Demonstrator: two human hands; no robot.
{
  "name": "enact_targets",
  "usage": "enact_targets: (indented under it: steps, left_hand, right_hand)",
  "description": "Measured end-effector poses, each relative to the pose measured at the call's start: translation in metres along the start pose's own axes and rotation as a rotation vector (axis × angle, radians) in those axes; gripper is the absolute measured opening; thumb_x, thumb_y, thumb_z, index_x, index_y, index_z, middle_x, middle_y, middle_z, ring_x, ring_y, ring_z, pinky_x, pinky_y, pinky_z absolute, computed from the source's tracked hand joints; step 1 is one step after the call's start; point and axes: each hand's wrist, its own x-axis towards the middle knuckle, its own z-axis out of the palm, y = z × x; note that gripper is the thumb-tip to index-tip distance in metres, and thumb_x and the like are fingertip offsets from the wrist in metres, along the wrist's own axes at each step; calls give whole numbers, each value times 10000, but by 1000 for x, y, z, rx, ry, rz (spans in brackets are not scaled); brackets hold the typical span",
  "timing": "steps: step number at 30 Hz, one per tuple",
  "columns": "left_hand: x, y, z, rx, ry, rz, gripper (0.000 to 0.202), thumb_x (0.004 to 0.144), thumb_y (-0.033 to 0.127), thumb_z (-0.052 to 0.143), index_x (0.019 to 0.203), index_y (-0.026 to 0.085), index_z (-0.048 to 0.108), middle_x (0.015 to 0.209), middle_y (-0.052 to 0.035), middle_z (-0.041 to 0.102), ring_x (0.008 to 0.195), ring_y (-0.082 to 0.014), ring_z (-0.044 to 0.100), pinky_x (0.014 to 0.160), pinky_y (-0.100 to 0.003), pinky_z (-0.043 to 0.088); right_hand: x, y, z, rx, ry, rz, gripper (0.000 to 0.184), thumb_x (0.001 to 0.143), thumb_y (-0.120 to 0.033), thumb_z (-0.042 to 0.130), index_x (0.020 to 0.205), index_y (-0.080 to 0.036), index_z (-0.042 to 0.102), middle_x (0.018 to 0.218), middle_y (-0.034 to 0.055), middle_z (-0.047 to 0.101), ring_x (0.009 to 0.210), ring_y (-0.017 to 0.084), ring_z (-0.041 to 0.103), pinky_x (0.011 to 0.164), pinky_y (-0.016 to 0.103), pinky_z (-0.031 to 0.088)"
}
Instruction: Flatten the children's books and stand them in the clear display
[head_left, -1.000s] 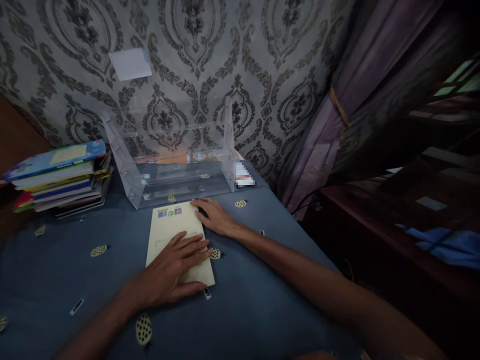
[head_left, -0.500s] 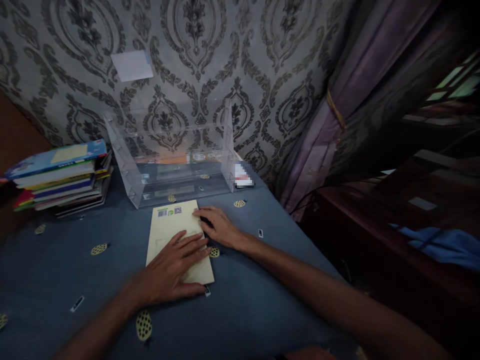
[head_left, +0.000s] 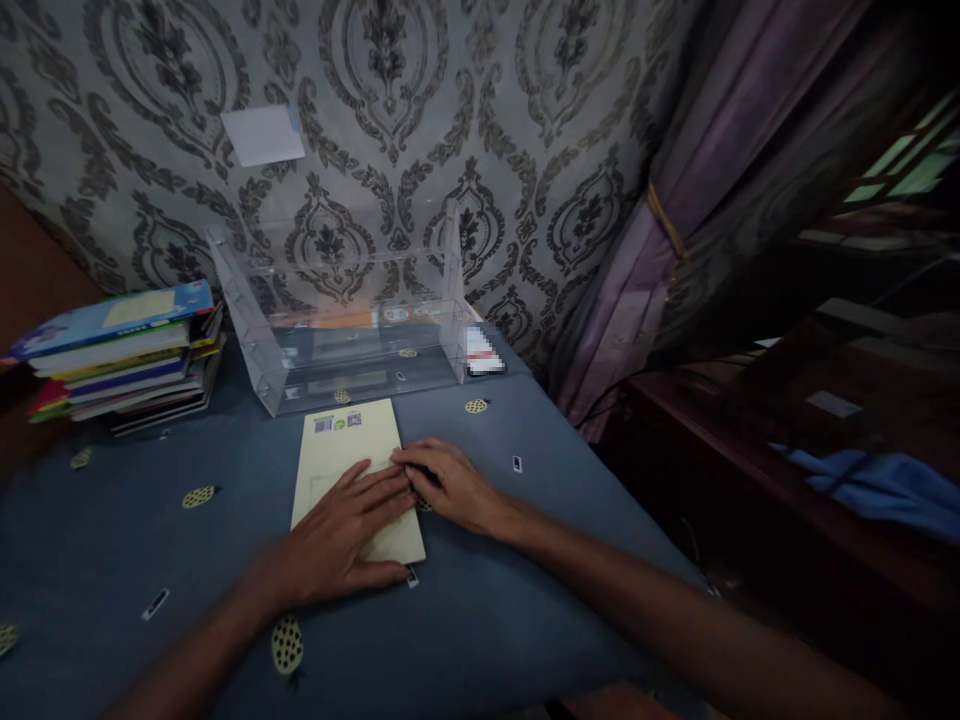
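Note:
A pale yellow booklet (head_left: 341, 450) lies flat on the blue patterned tablecloth (head_left: 480, 610), its back cover up with small printed codes near the far edge. My left hand (head_left: 341, 540) rests flat on the booklet's near half, fingers stretched out. My right hand (head_left: 450, 485) sits at the booklet's right edge, fingers curled against that edge and touching my left fingertips. Whether it grips the edge is hidden.
A clear acrylic shelf box (head_left: 345, 310) stands against the patterned wall behind the booklet. A stack of books (head_left: 124, 355) sits at the left. A purple curtain (head_left: 675, 200) hangs at the right, beyond the table's edge, with dark furniture (head_left: 787, 450) beside it.
My right hand has slid toward me along the booklet's right edge, from its far corner to the middle, meeting my left fingertips. My left hand and the booklet have stayed put.

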Motion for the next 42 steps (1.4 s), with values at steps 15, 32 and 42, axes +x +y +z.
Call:
enact_targets:
  steps: [15,32,42]
  left_hand:
    - [-7,-17,2,47,167,-258,478,1057,445,366,1449,189,465,1488,-117,531,1408,-224,467,1195,-472,354]
    - [-9,-75,-1,220,209,-565,428,1011,374,419,1323,118,560,1408,-177,581,1329,-301,530,1108,-496,418]
    - [49,-76,-1,131,149,-365,440,1025,383,423,1352,114,543,1426,-180,570,1338,-295,522,1095,-470,415]
  right_hand:
    - [-3,-1,-2,28,-4,16,312,971,-220,477,1230,-204,649,1121,106,717,1052,238,668,939,432,547]
    - [-1,-8,-8,27,-24,1,321,962,-196,480,1235,-217,648,1165,110,717,1079,242,681,911,421,583]
    - [-3,-3,-5,42,2,-18,353,966,-194,495,1290,-236,627,1187,109,707,1105,238,668,946,441,570]
